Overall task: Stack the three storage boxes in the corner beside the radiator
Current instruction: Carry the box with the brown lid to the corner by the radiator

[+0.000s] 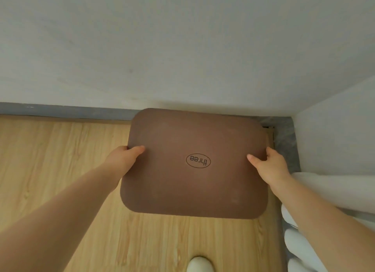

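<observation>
Both hands clamp the brown lidded box [194,164]: left hand [123,160] at 9 o'clock, right hand [269,166] at 3. Lower it level, square into the corner, clear of the radiator [304,247] at 4.

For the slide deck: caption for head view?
Both hands, left and right, grip brown rounded-corner lidded box in wall corner.
</observation>
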